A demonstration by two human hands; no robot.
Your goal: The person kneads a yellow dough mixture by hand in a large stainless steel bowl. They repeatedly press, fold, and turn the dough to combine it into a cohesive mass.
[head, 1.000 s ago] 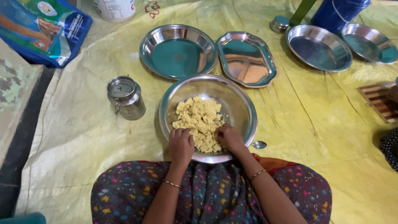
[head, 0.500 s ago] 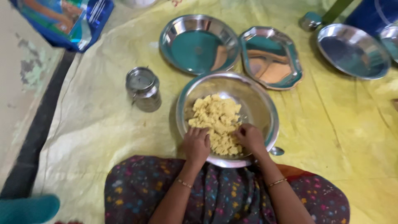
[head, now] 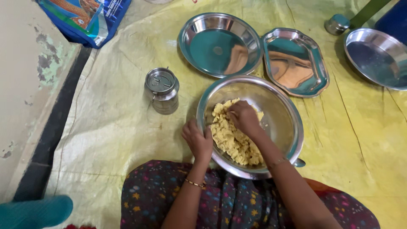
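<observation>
A large steel bowl [head: 285,111] sits on the yellow sheet right in front of my lap, holding a heap of crumbly yellow dough [head: 232,142]. My left hand [head: 198,140] grips the bowl's near-left rim. My right hand [head: 243,118] is inside the bowl, fingers curled down into the top of the dough. A thin bangle shows on each wrist.
A small lidded steel can [head: 163,90] stands left of the bowl. Behind the bowl lie a round steel plate [head: 219,44] and an oblong steel tray [head: 295,61]; another round plate [head: 378,57] and a small steel cup [head: 337,23] are far right. A blue printed bag [head: 87,20] lies top left.
My right hand has moved from the near side of the dough up to its far side. My left hand has shifted from the dough onto the bowl's rim. The view has swung left.
</observation>
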